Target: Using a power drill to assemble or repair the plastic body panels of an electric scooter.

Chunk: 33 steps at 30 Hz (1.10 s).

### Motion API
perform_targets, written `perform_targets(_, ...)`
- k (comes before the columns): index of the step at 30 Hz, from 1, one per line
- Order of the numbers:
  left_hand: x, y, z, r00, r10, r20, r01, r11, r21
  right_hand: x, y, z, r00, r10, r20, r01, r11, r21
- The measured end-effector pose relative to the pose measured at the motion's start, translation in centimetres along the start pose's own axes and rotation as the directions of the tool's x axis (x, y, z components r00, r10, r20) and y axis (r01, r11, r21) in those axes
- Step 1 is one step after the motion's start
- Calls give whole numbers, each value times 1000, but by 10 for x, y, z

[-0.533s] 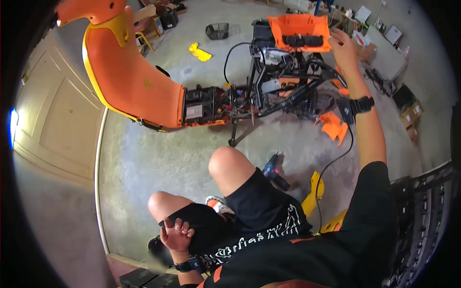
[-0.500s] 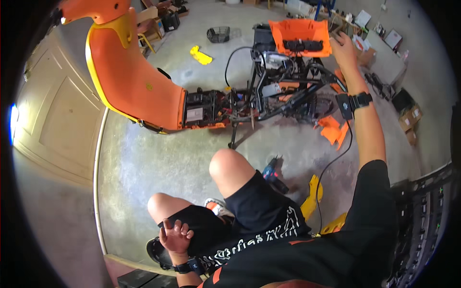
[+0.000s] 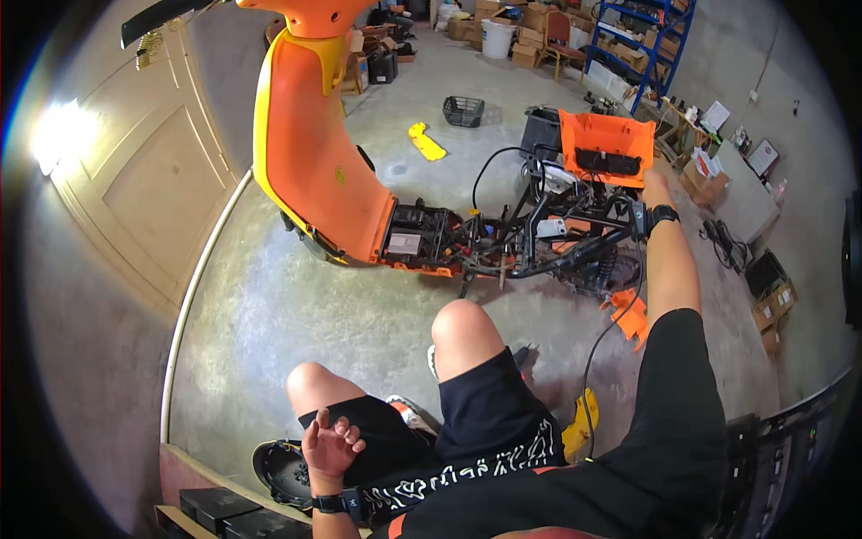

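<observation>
A partly stripped scooter stands across the floor in front of me, with its orange and yellow front shield (image 3: 314,153) at the left and a bare black frame (image 3: 575,256) at the right. On top of the frame's rear sits an orange plastic panel (image 3: 620,130) with a black part inside. My right hand (image 3: 657,180) is at this panel's right edge; its fingers are mostly hidden there, so their grip does not show. Over my left thigh, my left hand (image 3: 332,447) is raised, palm up, fingers loosely bent and apart, holding nothing.
On the floor lie a yellow cover piece (image 3: 426,142), a black basket (image 3: 463,111), an orange piece (image 3: 628,314) and a yellow piece (image 3: 582,422). A dark round container (image 3: 280,474) with small dark bits stands beside my left hand. A blue shelf rack (image 3: 642,49) stands far back.
My view has tilted up, so the scooter sits lower and further right. My right hand, its fingers spread beside the panel before, now meets its edge. My left hand stays over my thigh.
</observation>
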<state>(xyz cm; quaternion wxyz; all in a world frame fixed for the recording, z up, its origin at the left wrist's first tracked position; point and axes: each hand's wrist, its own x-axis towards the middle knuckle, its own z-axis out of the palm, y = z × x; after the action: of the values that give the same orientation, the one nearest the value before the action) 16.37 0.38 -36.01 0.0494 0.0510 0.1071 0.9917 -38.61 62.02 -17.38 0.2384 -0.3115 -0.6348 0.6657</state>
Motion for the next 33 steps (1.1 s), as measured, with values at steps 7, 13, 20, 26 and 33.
perform_targets(7, 2, 2, 0, 999, -34, -12, 35, 999, 13, -29, 4, -12, 993, -108, 38, 113, 984, -137)
perform_targets(13, 0, 1, 1, 1000, -7, -14, 7, 1000, 10, -38, 8, -13, 947, -321, -32, 273, 851, -448)
perform_targets(20, -5, 1, 0, 999, -3, -35, 4, 999, 38, -21, 15, -13, 869, -456, 191, 430, 507, -747)
perform_targets(26, -6, 5, -1, 1000, -6, -25, 8, 996, 93, 23, 24, -21, 834, -372, 407, 545, 668, -506)
perform_targets(33, 5, 6, 3, 998, -12, -61, 19, 994, 107, -30, 20, -12, 765, -535, 358, 608, 420, -674)
